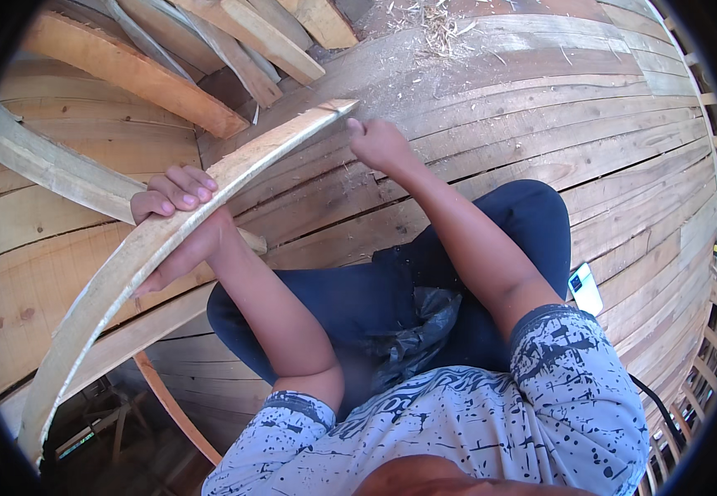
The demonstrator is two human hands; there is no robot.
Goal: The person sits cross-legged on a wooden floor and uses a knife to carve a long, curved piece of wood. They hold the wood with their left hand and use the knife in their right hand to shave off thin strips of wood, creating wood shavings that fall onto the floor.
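Note:
A long, curved, pale wooden plank (139, 248) runs from the lower left up to a pointed end near the top middle. My left hand (178, 217) grips it around its middle, fingers curled over the upper edge. My right hand (377, 143) is closed in a fist just right of the plank's far tip, resting on the planked wooden surface (540, 107); whether it holds a small thing is hidden. I sit on the planks in dark blue trousers.
Several loose timber pieces (209, 50) are piled at the top left. Wood shavings (441, 25) lie at the top middle. A phone (585, 289) lies beside my right knee. Below left, an open gap (110, 430) shows a lower level.

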